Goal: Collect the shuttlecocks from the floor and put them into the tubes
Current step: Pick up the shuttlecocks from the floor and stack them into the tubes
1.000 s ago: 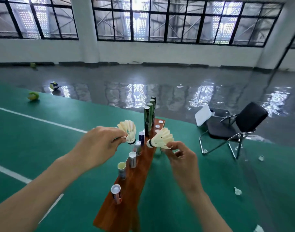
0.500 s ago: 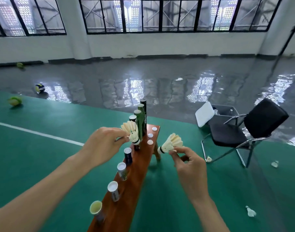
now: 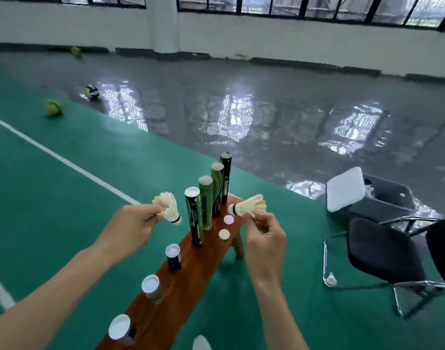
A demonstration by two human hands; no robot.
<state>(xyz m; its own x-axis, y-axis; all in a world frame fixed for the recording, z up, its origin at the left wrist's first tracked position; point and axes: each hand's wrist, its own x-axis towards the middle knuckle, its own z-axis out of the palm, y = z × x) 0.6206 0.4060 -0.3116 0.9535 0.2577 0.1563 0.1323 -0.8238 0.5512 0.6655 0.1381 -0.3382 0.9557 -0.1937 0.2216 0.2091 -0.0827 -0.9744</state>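
My left hand [image 3: 130, 227] pinches a white feathered shuttlecock [image 3: 169, 208], cork end tilted down to the right, just left of the tall tubes. My right hand [image 3: 263, 232] holds a second shuttlecock [image 3: 248, 207] by its feathers, cork pointing left toward the tall tubes. Several tall tubes [image 3: 206, 202] stand at the far end of a wooden bench [image 3: 191, 263]. Three short tubes [image 3: 173, 256] stand in a row nearer to me. Two white lids [image 3: 226, 227] lie on the bench under my right hand. A loose shuttlecock [image 3: 330, 280] lies on the floor under the chair.
A black chair [image 3: 383, 253] with chrome legs stands to the right, a grey bin with a white lid [image 3: 345, 189] behind it. Balls [image 3: 53, 107] lie far left on the floor. The green court has white lines. Something white [image 3: 201, 342] shows at the bottom edge.
The view has dropped and come closer to the bench. Both hands have shifted toward the tall tubes, each still holding its shuttlecock; the right shuttlecock now points at the tubes.
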